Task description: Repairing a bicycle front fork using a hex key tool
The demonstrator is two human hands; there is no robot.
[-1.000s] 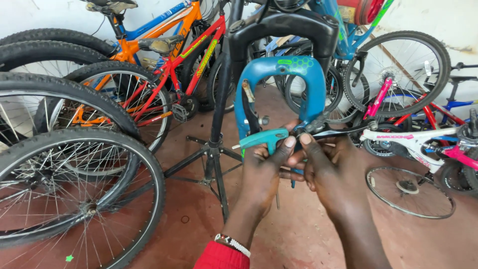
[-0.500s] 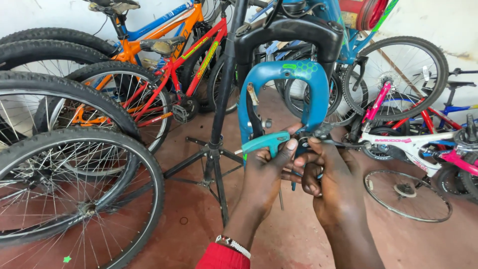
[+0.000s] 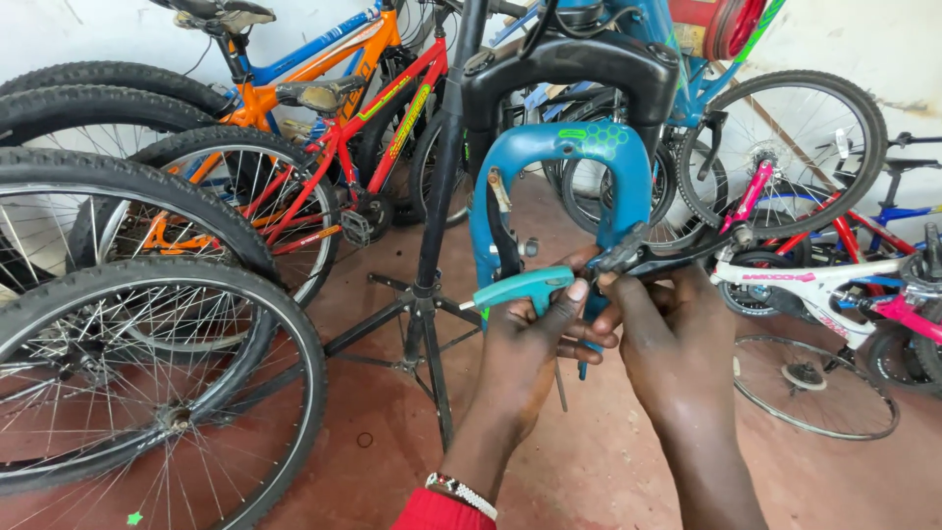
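Observation:
A blue bicycle fork [image 3: 559,157] hangs from a black repair stand [image 3: 437,226] in front of me. My left hand [image 3: 530,348] grips a tool with a teal T-shaped handle [image 3: 520,288] at the fork's lower legs. My right hand [image 3: 667,334] pinches a black brake arm [image 3: 648,257] beside the fork's right leg. A second brake arm [image 3: 502,211] stands on the left leg. Both hands touch each other below the fork. The tool's tip is hidden behind my fingers.
Several bicycles lean against the white wall behind: an orange one [image 3: 294,79], a red one [image 3: 392,118], a white and pink one [image 3: 834,285] at right. Loose wheels [image 3: 147,393] crowd the left. A bare rim [image 3: 814,383] lies on the red floor.
Both hands have stayed at the fork's lower legs, shifting slightly. The view has tilted a little, so the fork sits a bit lower and closer.

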